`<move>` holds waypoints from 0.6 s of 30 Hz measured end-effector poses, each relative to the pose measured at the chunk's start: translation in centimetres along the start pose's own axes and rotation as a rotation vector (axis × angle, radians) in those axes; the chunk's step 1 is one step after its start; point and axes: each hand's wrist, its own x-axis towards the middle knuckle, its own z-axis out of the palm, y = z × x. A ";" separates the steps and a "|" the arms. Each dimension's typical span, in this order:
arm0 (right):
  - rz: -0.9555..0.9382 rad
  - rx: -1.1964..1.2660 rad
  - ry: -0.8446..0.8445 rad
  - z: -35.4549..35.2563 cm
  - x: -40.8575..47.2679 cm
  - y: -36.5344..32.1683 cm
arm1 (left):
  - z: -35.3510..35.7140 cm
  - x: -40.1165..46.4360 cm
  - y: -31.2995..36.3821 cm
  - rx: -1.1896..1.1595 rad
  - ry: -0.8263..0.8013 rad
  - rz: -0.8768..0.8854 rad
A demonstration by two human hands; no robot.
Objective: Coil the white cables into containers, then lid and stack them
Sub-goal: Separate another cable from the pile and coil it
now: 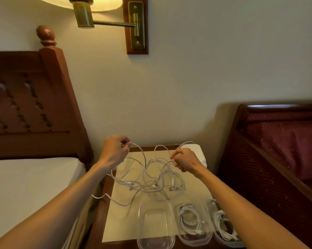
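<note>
Pinching strands of the tangled white cables (148,177), both hands' fingers, left hand (114,151) and right hand (185,159), lift them above the nightstand (115,221).

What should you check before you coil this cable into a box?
1. Left hand pinches a white cable: ok.
2. Right hand grips cable too: ok.
3. Cable free of the tangled pile: not ok.
4. Empty container open and ready: ok.
5. Two filled containers lidded: cannot tell.
6. Cable end hanging off the nightstand edge: not ok.
</note>
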 end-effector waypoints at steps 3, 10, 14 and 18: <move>-0.033 -0.177 0.054 2.8 0.1 2.1 | 0.8 -2.2 -1.5 -0.023 0.035 -0.016; -0.070 -0.280 0.120 6.9 0.1 2.5 | 0.5 -2.9 -2.1 -0.129 0.053 -0.024; -0.050 -0.350 0.048 7.1 0.7 2.3 | 0.9 -3.5 -2.7 0.018 0.079 0.038; -0.038 -0.120 0.139 5.4 1.9 0.4 | 3.1 -8.2 -1.3 0.141 -0.161 0.439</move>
